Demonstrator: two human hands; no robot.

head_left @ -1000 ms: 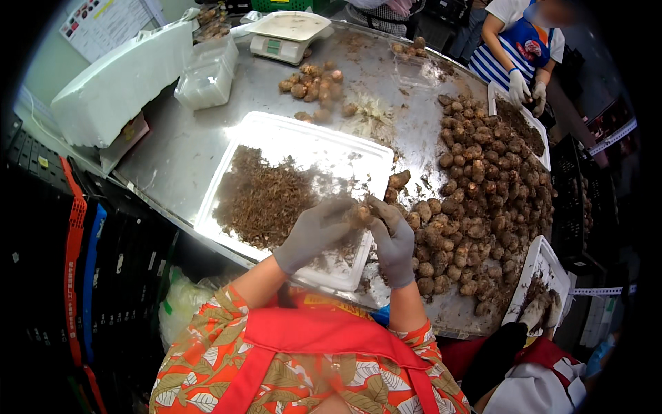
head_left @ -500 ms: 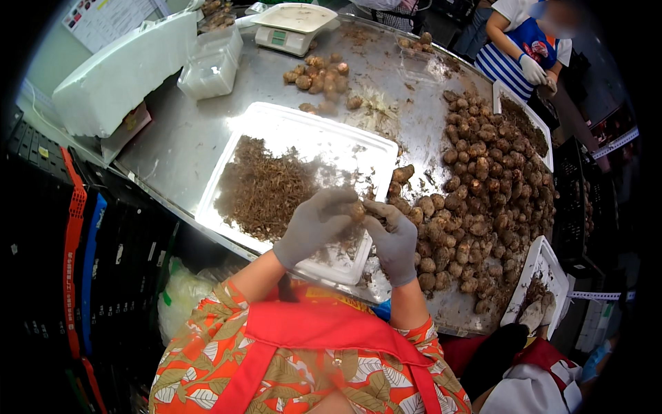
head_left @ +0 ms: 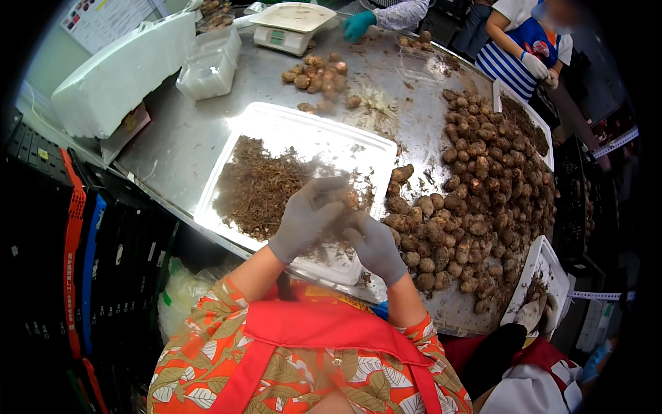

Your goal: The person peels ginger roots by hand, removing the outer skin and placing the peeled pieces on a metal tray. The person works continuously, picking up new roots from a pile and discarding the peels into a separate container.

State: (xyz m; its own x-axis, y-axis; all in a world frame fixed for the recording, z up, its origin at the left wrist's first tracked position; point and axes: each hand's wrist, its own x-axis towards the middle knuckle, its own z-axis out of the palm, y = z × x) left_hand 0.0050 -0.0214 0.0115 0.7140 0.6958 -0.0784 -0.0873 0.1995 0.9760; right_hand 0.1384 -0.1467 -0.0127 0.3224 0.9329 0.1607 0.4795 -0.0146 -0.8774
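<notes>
A small brown tuber (head_left: 350, 200) sits between the two gloved hands, above the near right corner of the white tray (head_left: 324, 138); it is blurred and mostly hidden by fingers. Left hand (head_left: 308, 215): grey glove, forearm entering from 6 o'clock and angled toward 1 o'clock, fingers curled around the tuber from its 9 o'clock side. Right hand (head_left: 374, 243): grey glove, forearm rising from 6 o'clock and leaning slightly toward 11 o'clock, fingers bent and pressed together against the tuber from its 5 o'clock side; whether it pinches the tuber or only touches it cannot be told. The two hands touch at the fingertips. Inside the tray, at 9 o'clock from the hands, lies a heap of brown fibrous trimmings (head_left: 258, 186). At 3 o'clock from the hands, a large pile of tubers (head_left: 476, 193) lies on the steel table (head_left: 186, 131), its nearest pieces just beside the tray's right edge. At 12 o'clock, well apart, a smaller cluster of tubers (head_left: 318, 74) and beyond it a white scale (head_left: 293, 24). At 10 o'clock, a white foam box (head_left: 117, 76).
</notes>
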